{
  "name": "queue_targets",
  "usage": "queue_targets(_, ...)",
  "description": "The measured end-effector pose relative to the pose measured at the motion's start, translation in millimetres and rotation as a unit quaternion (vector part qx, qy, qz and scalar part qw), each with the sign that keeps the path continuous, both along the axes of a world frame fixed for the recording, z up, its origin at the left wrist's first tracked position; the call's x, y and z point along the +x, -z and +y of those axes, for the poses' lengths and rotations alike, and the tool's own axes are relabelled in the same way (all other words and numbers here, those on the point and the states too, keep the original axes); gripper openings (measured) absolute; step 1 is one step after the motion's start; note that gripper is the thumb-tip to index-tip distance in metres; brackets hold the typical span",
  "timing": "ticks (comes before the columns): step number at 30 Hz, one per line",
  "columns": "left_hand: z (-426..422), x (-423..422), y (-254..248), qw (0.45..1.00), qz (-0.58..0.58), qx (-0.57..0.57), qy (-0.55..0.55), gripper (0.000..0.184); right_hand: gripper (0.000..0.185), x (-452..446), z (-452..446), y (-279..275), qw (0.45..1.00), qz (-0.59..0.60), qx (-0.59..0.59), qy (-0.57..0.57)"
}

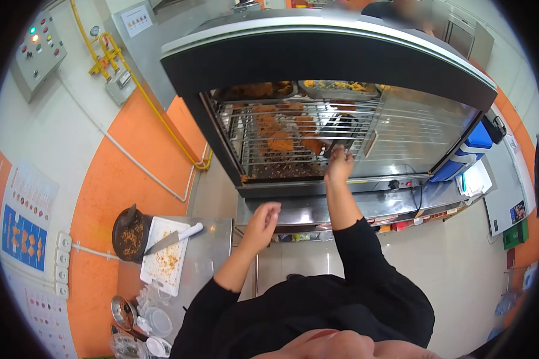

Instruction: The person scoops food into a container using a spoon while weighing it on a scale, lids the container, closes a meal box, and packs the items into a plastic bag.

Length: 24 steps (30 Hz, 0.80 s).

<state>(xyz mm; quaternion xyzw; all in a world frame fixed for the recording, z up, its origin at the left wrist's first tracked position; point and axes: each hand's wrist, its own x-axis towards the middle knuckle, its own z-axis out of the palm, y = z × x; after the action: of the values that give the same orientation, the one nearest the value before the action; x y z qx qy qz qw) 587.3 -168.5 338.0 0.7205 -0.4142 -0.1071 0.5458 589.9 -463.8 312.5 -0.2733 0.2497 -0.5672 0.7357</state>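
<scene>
My right hand point(339, 166) reaches into the front opening of a heated display cabinet point(317, 57). Its fingers are closed around a dark utensil point(340, 127) that looks like tongs; part of it is hidden by the hand. Close to the utensil, pieces of fried chicken point(280, 142) lie on a wire rack point(254, 128). My left hand point(262, 226) hovers in front of the cabinet's lower edge, fingers loosely bent and apart, with nothing in it.
Metal trays point(335, 88) with food sit higher inside the cabinet, and a sliding glass panel point(422, 131) covers its right side. At left, a knife point(172, 238) lies on a white cutting board point(157, 269) beside a stone mortar point(130, 239). Plastic containers point(157, 321) stand nearer.
</scene>
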Motion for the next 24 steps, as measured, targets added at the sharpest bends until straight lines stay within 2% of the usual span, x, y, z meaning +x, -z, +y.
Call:
queue_targets(3, -80, 46, 10, 0.983, 0.18, -0.014, 0.047, 0.035, 0.019, -13, 19, -16, 0.999, -0.012, 0.038, -0.009)
queue_targets(5, -125, 65, 3, 0.939, 0.336, -0.059, 0.051, 0.039, 0.019, -20, 19, -6, 0.999, 0.003, 0.033, -0.027)
queue_targets(7, -162, 75, 1, 0.922, 0.377, -0.067, 0.063, 0.04, 0.021, -33, 23, -14, 0.996, 0.036, 0.035, -0.073)
queue_targets(9, -190, 79, -3, 0.88, 0.46, -0.095, 0.062, 0.041, 0.021, -39, 24, -17, 0.994, 0.072, 0.023, -0.076)
queue_targets(15, -215, 89, 6, 0.874, 0.465, -0.128, 0.059, 0.028, 0.026, -52, 16, -20, 0.988, 0.069, -0.002, -0.14)
queue_targets(19, -211, 85, -3, 0.863, 0.496, -0.093, 0.024, 0.019, 0.032, -62, 20, -28, 0.987, 0.053, 0.013, -0.154)
queue_targets(24, -190, 78, -15, 0.85, 0.52, -0.073, 0.048, 0.024, 0.05, -75, 20, -31, 0.975, 0.057, 0.006, -0.213)
